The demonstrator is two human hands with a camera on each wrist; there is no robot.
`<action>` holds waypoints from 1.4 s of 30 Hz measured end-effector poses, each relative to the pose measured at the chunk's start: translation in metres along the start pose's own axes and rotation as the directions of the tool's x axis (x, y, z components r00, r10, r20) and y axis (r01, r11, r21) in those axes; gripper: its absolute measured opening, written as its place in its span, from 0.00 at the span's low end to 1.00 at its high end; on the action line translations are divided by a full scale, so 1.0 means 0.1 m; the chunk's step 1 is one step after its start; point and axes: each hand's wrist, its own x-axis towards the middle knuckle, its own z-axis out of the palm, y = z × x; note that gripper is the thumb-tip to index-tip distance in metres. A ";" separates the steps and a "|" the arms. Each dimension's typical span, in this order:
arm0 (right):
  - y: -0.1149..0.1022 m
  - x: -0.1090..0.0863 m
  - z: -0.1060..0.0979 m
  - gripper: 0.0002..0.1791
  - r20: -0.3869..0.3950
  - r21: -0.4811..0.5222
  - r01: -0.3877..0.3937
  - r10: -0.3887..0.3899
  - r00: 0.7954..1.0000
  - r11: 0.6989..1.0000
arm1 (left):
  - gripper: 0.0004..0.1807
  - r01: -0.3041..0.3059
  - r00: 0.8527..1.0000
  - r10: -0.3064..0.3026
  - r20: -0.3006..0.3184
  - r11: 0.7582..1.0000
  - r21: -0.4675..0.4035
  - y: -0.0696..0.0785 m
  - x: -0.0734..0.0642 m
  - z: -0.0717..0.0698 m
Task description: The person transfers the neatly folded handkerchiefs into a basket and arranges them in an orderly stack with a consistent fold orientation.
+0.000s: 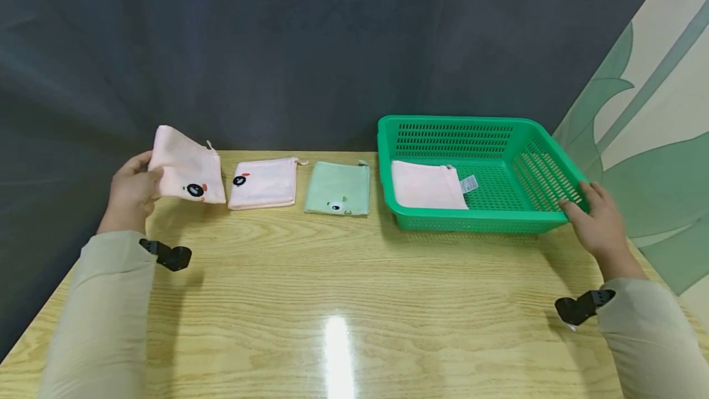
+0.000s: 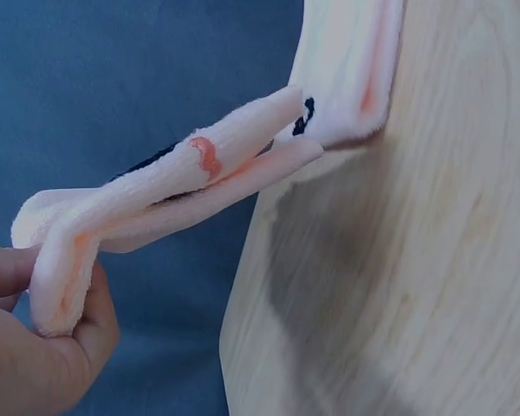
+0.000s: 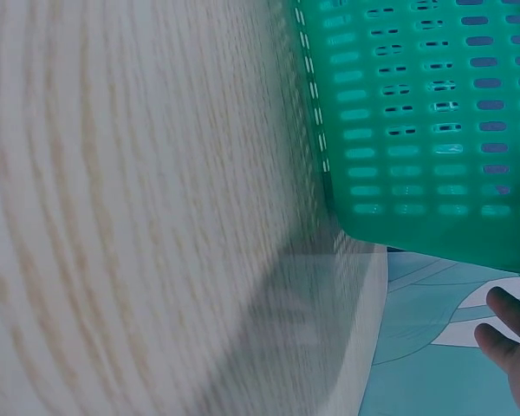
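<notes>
My left hand pinches a folded pink hand towel by its left edge, thumb on top. It is lifted off the table, and its embroidered dark eye and red mark show; in the left wrist view the towel appears edge-on, its folded layers parted. Just right of it lies another folded pink towel, then a folded green towel. My right hand holds the near right corner of a green plastic basket, thumb over the rim. Inside the basket lies a pink towel with a white label.
The wooden table carries everything. A dark cloth hangs behind its far edge. At the right is a wall with a leaf pattern. The basket's slotted side wall stands on the table in the right wrist view.
</notes>
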 end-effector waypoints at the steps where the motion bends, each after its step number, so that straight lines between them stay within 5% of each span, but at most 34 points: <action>1: -0.01 0.00 0.00 0.33 -0.001 0.000 0.002 -0.002 1.000 1.000 | 0.23 0.002 1.000 -0.002 -0.007 0.999 -0.037 0.05 -0.06 0.04; 5: -0.03 0.01 -0.02 0.33 -0.008 -0.002 0.006 -0.006 1.000 1.000 | 0.22 -0.014 1.000 0.012 -0.014 0.992 -0.129 0.12 -0.15 0.13; 11: -0.03 0.01 -0.02 0.33 -0.003 -0.011 0.007 -0.007 1.000 1.000 | 0.23 -0.086 0.995 0.094 0.034 0.979 -0.186 -0.02 0.07 0.16; 13: -0.02 0.00 -0.01 0.34 -0.002 -0.012 0.006 -0.006 1.000 1.000 | 0.22 -0.067 0.994 0.087 0.072 0.967 -0.246 0.06 0.00 0.21; 18: -0.02 -0.01 0.00 0.33 -0.005 -0.008 0.009 -0.009 1.000 1.000 | 0.20 -0.030 0.993 0.059 0.100 0.963 -0.267 0.28 -0.28 0.38; 19: -0.02 -0.02 0.00 0.33 -0.005 -0.009 0.009 -0.009 1.000 1.000 | 0.21 -0.053 0.994 0.073 0.075 0.969 -0.241 0.24 -0.25 0.40; 25: -0.02 -0.03 0.00 0.34 -0.007 -0.003 0.011 -0.011 1.000 1.000 | 0.20 -0.040 0.993 0.067 0.092 0.961 -0.274 0.54 -0.73 0.61; 32: -0.02 -0.02 0.00 0.34 -0.008 0.002 0.007 -0.007 1.000 1.000 | 0.20 -0.066 0.982 0.124 0.144 0.933 -0.355 0.65 -0.92 0.73; 38: -0.02 -0.02 0.00 0.34 -0.012 0.004 0.001 -0.001 1.000 1.000 | 0.23 -0.111 0.974 0.165 0.158 0.947 -0.301 0.85 -1.25 0.90; 42: -0.03 -0.03 0.00 0.34 -0.012 0.009 0.001 0.000 1.000 1.000 | 0.25 -0.086 0.970 0.162 0.181 0.925 -0.369 0.93 -1.36 0.95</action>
